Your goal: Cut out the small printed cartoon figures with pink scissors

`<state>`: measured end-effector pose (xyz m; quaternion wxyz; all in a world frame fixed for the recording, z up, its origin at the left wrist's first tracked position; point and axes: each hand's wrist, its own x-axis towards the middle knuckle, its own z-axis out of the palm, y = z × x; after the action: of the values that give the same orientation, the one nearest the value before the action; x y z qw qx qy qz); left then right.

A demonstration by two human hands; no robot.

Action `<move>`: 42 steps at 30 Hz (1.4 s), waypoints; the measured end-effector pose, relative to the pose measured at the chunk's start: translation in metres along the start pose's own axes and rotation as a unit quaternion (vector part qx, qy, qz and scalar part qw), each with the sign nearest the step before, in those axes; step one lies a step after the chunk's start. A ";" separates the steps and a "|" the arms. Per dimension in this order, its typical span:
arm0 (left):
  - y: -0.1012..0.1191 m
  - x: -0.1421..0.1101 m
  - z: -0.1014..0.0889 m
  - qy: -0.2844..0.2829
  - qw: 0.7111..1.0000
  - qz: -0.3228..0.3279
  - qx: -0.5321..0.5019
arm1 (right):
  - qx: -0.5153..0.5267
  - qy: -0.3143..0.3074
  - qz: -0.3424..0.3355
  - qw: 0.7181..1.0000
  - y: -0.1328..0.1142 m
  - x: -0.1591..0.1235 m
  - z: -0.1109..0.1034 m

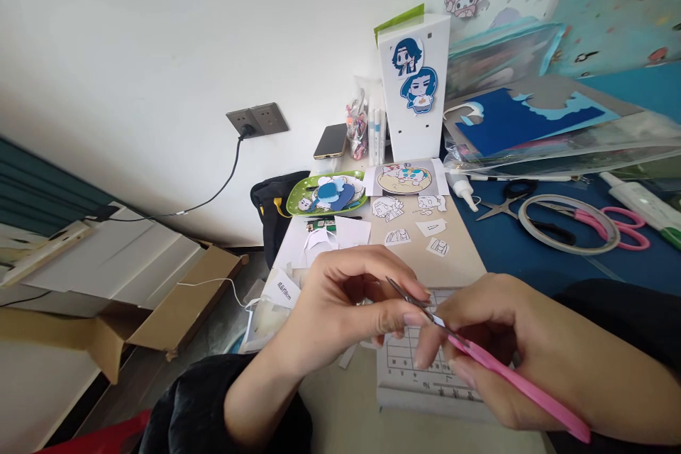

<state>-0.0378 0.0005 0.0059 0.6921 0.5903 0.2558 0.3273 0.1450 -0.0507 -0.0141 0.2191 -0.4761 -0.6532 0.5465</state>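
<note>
Pink-handled scissors (494, 358), seen edge-on, are in my right hand (494, 340), with the fingers wrapped about the handle. Their dark metal blades point up and left, toward my left fingertips. My left hand (356, 298) is closed in a pinch beside the blades. A tiny white scrap of paper (439, 321) shows at the blades between the two hands; most of it is hidden by fingers. Below the hands lies a printed grid sheet (404, 369). Beyond them are small line-drawn paper cutouts (397, 236) on the beige table.
A green tray (292, 204) holds colored cutouts. Behind it stand a phone (330, 140) and a white box (412, 131) with character stickers. On the blue mat at right lie a tape roll (569, 250), black scissors (500, 209), other pink scissors (633, 227) and a glue bottle (462, 191).
</note>
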 end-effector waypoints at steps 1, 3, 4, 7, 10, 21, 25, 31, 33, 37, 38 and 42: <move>0.000 0.000 0.000 -0.001 1.000 0.001 0.002 | 0.002 0.000 0.000 1.000 0.000 0.000 0.000; 0.000 0.000 0.000 -0.003 1.000 0.004 0.004 | 0.005 0.000 -0.003 1.000 0.001 0.000 0.001; -0.001 0.000 0.000 -0.004 1.000 0.004 0.004 | 0.007 0.001 -0.005 1.000 0.002 0.000 0.001; -0.001 0.000 -0.001 -0.005 1.000 0.003 0.002 | 0.008 0.004 -0.010 1.000 0.004 0.001 0.001; -0.001 0.000 -0.001 -0.003 1.000 0.002 0.000 | -0.002 -0.005 -0.012 1.000 0.004 0.001 0.000; 0.000 0.001 0.000 0.005 1.000 -0.008 0.010 | 0.020 -0.032 -0.012 0.999 0.001 0.002 -0.004; -0.001 0.002 -0.001 -0.009 0.999 -0.030 0.006 | 0.048 -0.014 0.006 0.999 -0.002 0.001 -0.005; -0.001 0.006 -0.005 0.029 0.999 -0.018 0.026 | 0.160 -0.080 -0.003 0.984 0.000 0.003 -0.014; -0.001 0.008 -0.009 0.059 0.997 -0.013 0.048 | 0.157 -0.090 0.002 0.983 0.002 0.004 -0.017; 0.004 0.012 -0.024 0.126 0.987 -0.014 0.103 | 0.162 -0.117 0.027 0.979 0.004 0.006 -0.018; 0.007 0.013 -0.029 0.138 0.982 -0.023 0.125 | 0.161 -0.121 0.029 0.979 0.005 0.007 -0.018; 0.021 0.010 -0.044 0.141 0.953 -0.094 0.250 | 0.159 -0.138 0.022 0.977 0.009 0.010 -0.018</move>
<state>-0.0666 0.0386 0.0193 0.5071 0.6653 0.4787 0.2668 0.1583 -0.0334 -0.0193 0.1874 -0.3699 -0.5713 0.7083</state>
